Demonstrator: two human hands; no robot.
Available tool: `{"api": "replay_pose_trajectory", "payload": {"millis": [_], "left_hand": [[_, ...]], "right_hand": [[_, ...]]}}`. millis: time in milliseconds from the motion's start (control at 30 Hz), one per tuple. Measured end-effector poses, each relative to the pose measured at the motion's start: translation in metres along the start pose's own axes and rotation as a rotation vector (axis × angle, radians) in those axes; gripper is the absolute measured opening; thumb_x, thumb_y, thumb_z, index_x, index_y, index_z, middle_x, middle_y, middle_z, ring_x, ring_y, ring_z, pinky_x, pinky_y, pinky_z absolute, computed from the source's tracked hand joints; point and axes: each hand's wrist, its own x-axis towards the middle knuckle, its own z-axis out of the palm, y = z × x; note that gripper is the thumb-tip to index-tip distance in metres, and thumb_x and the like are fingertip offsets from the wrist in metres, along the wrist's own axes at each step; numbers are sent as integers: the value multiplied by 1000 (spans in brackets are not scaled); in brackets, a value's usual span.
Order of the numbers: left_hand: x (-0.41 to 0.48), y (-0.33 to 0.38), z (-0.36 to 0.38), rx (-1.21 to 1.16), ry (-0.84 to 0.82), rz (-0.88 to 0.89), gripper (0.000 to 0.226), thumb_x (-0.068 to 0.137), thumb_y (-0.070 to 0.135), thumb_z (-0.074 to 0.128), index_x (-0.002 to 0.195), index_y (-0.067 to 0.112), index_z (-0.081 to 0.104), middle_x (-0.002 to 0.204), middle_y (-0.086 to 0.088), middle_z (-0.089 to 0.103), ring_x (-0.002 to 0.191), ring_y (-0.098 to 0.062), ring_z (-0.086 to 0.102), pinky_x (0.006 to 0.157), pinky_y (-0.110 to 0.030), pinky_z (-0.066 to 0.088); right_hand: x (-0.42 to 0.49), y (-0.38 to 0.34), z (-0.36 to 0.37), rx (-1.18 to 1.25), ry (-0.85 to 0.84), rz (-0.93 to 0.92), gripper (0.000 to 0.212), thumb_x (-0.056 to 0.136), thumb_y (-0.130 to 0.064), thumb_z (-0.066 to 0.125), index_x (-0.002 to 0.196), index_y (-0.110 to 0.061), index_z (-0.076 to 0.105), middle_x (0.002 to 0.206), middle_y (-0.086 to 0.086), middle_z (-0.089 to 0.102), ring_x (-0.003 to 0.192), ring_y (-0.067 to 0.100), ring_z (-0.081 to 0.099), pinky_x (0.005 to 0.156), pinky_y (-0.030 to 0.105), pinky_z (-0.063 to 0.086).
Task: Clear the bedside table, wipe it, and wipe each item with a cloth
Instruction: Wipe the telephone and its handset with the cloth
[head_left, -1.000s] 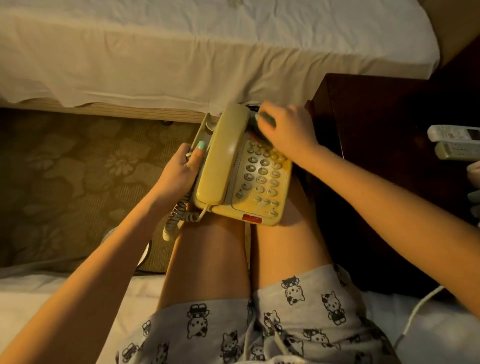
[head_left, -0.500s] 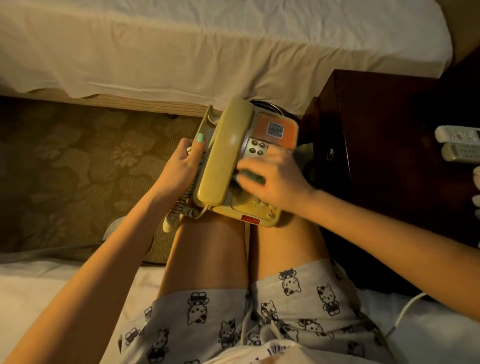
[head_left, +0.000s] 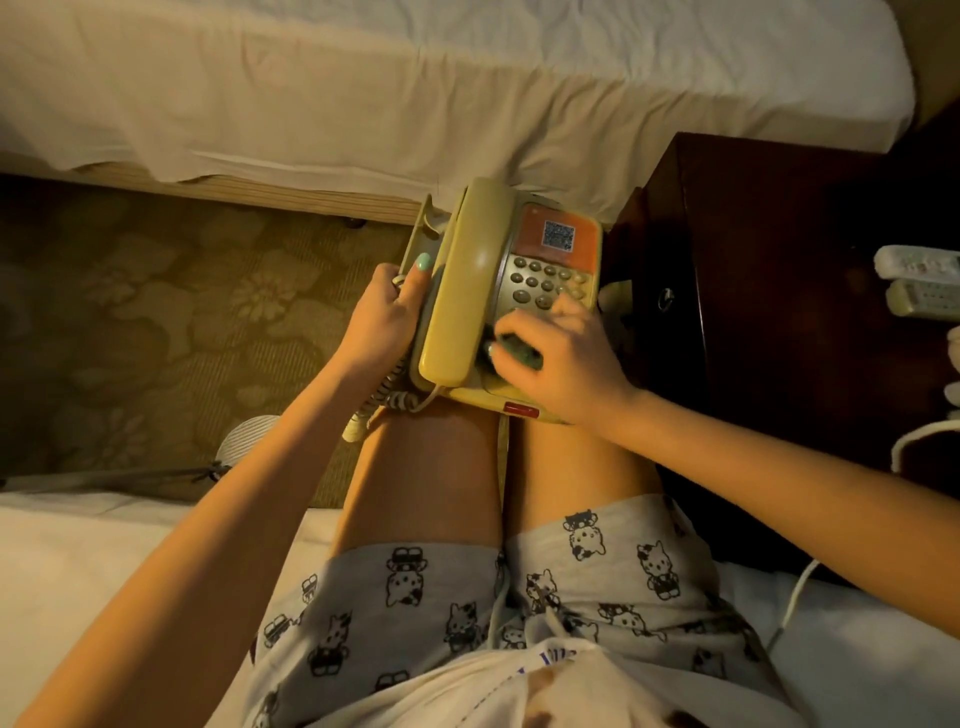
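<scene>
A yellowed corded telephone (head_left: 467, 291) rests on my knees, handset in its cradle, an orange label with a QR code at its top. My left hand (head_left: 384, 322) grips the phone's left side, thumb up on the edge. My right hand (head_left: 561, 364) presses a small dark green cloth (head_left: 519, 353) onto the lower keypad, fingers curled round it; most of the cloth is hidden. The dark wooden bedside table (head_left: 769, 270) stands just right of the phone.
Two white remote controls (head_left: 919, 283) lie at the table's right edge. A white cable (head_left: 795, 597) runs down beside the table. A bed with white sheets (head_left: 415, 93) lies across the top, patterned carpet (head_left: 171, 322) to the left.
My right hand has drawn the cloth down from the phone's top label over the keypad to its lower part. The left hand keeps its hold.
</scene>
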Motion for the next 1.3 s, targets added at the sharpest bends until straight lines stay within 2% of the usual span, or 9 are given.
{"api": "replay_pose_trajectory", "payload": {"millis": [433, 533, 667, 800, 867, 1000, 1100, 1200, 1300], "left_hand": [[5, -2, -1, 20, 42, -4, 42, 102, 42, 39, 107, 3, 53, 81, -1, 52, 72, -13, 47, 66, -32, 37], [6, -1, 3, 45, 63, -38, 42, 103, 42, 37, 109, 3, 52, 79, 4, 48, 73, -13, 46, 66, -33, 36], [6, -6, 3, 35, 52, -60, 46, 102, 42, 37, 112, 0, 53, 81, 1, 49, 73, -14, 45, 70, -33, 35], [7, -3, 4, 47, 44, -40, 47, 102, 42, 37, 111, -1, 52, 87, -4, 52, 80, -19, 48, 72, -34, 36], [10, 0, 3, 60, 45, -40, 45, 102, 42, 37, 109, 0, 52, 83, 0, 50, 75, -16, 47, 70, -33, 34], [11, 3, 4, 46, 48, -34, 41, 102, 42, 37, 107, 4, 52, 79, 3, 49, 68, -9, 44, 64, -34, 34], [10, 4, 2, 60, 66, -23, 37, 102, 41, 37, 101, 7, 50, 77, 3, 47, 66, -9, 43, 59, -32, 32], [12, 8, 0, 79, 74, -5, 33, 103, 41, 38, 97, 10, 47, 75, 5, 46, 65, -8, 42, 55, -28, 30], [13, 11, -1, 77, 69, 14, 33, 102, 41, 38, 98, 10, 48, 76, 6, 46, 65, -6, 42, 55, -27, 30]], "right_hand": [[-9, 44, -47, -121, -228, -485, 17, 91, -18, 63, 79, -8, 69, 70, 3, 66, 61, 19, 58, 69, 31, 33], [2, 49, -48, -144, -123, -142, 18, 91, -20, 58, 84, -6, 66, 72, 4, 67, 59, 19, 58, 64, 31, 35], [38, 33, -51, 376, 180, 717, 18, 99, -23, 47, 109, -9, 50, 84, -12, 52, 71, -12, 53, 63, 8, 42], [52, 19, -44, 707, 197, 890, 21, 97, -21, 49, 114, -33, 47, 111, -3, 55, 104, 10, 57, 91, 36, 52], [48, 10, -37, 749, 211, 867, 20, 95, -19, 52, 108, -34, 53, 116, 3, 57, 108, 16, 58, 96, 43, 51], [29, -2, -33, 326, -69, 597, 26, 95, -21, 56, 121, -20, 58, 113, 0, 44, 98, 5, 49, 95, 21, 47], [15, -3, -31, -5, -78, 236, 29, 94, -23, 51, 115, -10, 65, 116, 11, 51, 108, 19, 47, 92, 37, 47], [12, -5, -29, -20, -177, 119, 50, 95, -48, 44, 114, -7, 64, 119, 11, 54, 113, 26, 49, 92, 47, 43], [10, -5, -25, -202, -230, -40, 51, 85, -55, 55, 106, -9, 60, 113, 11, 55, 104, 22, 44, 83, 27, 26]]}}
